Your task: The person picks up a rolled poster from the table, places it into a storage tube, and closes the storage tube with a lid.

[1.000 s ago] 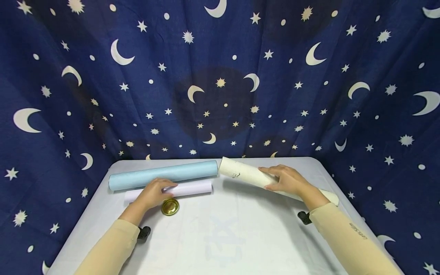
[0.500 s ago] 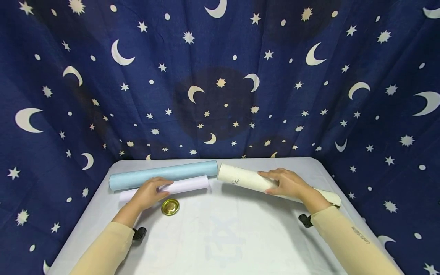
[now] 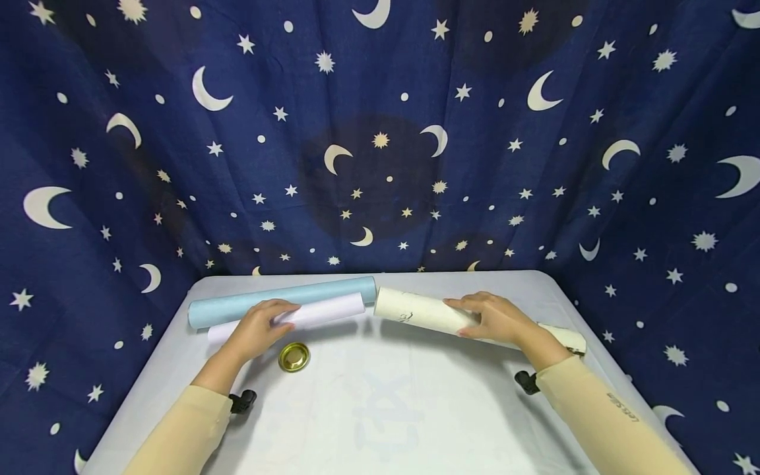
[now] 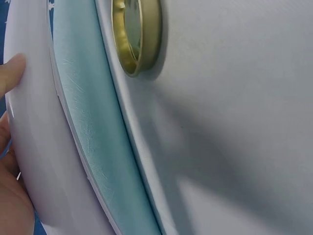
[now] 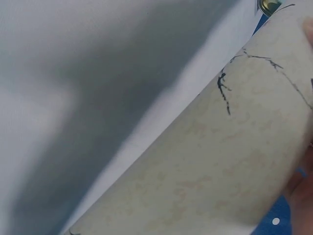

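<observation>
In the head view my left hand [image 3: 258, 328] holds a white roll [image 3: 329, 312] between thumb and fingers, its right end tilted up in front of the light-blue roll [image 3: 237, 309]. The left wrist view shows the thumb on the glossy white roll [image 4: 44, 122]. On the right, my right hand [image 3: 495, 318] grips a cream roll [image 3: 412, 309] from above, around its middle. Dark branch-like marks run over the cream roll [image 5: 210, 161] in the right wrist view. The forearm hides part of it.
A small round gold lid or dish [image 3: 293, 357] lies on the white-covered table [image 3: 386, 409], just in front of the left hand. A blue curtain [image 3: 380, 132] with moons and stars encloses the back and both sides.
The white roll has risen and shifted back toward the blue roll with my left hand. The cream roll's left end has dropped and lies flatter; my right hand has moved slightly down.
</observation>
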Action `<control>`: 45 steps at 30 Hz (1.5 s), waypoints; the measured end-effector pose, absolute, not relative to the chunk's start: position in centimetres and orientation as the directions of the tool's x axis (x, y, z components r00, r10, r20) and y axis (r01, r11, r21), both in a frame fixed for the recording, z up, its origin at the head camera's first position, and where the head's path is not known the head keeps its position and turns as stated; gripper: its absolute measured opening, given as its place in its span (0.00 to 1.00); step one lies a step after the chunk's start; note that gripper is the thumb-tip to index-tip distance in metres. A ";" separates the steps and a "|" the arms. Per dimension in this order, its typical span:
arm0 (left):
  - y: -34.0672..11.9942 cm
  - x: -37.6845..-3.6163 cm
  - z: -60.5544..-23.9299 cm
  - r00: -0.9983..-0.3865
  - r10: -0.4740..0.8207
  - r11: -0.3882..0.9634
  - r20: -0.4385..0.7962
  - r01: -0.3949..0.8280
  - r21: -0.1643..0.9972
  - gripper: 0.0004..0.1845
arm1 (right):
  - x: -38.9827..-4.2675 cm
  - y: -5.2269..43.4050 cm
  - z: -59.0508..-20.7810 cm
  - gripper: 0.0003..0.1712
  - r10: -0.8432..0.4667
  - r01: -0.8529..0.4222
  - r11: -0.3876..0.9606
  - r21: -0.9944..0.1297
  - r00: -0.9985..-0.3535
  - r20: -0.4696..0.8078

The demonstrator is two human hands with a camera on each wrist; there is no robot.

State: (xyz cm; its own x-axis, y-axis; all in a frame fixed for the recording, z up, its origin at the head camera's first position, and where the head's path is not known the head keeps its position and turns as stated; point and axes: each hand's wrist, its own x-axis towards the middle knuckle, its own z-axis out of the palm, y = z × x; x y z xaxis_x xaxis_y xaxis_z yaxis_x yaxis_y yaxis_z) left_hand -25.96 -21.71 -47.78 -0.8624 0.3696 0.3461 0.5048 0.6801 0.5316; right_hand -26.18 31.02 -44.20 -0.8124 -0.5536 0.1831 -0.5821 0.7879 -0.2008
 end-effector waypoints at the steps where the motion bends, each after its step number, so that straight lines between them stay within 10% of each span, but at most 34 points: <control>1: -21.6 -25.9 -47.7 -0.862 0.369 0.677 0.348 0.506 0.535 0.23 | -26.2 31.0 -44.2 0.40 -0.552 -0.579 0.790 -0.201 -0.815 0.178; 45: -17.8 -25.1 -47.5 -0.829 0.445 0.671 0.338 0.559 0.488 0.22 | -26.1 29.3 -44.6 0.42 -0.627 -0.656 0.744 -0.127 -0.751 0.207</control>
